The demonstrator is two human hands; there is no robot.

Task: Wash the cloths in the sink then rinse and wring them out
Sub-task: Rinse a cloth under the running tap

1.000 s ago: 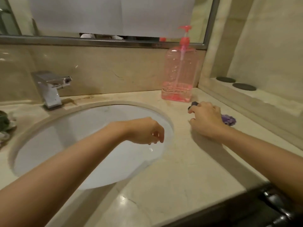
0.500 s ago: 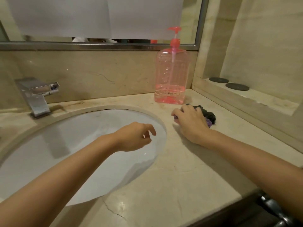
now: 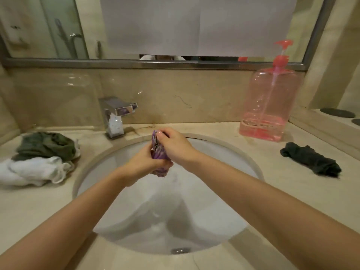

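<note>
A bunched purple cloth (image 3: pixel 159 155) is held upright over the white sink (image 3: pixel 229 151), just in front of the faucet. My left hand (image 3: pixel 145 165) grips its lower part and my right hand (image 3: pixel 174 145) grips its upper part. A dark cloth (image 3: pixel 309 159) lies twisted on the counter to the right of the basin. A green cloth (image 3: pixel 45 145) and a white cloth (image 3: pixel 33 169) lie heaped on the counter to the left.
A chrome faucet (image 3: pixel 116 115) stands behind the basin with no water running from it. A pink pump bottle (image 3: pixel 269 106) stands at the back right. Two dark round pads (image 3: pixel 338 113) sit on a raised ledge at the far right. A mirror hangs above.
My right hand picked the purple cloth off the right counter and carried it over the sink, where my left hand joined it. The dark cloth stayed on the counter. The view swung left.
</note>
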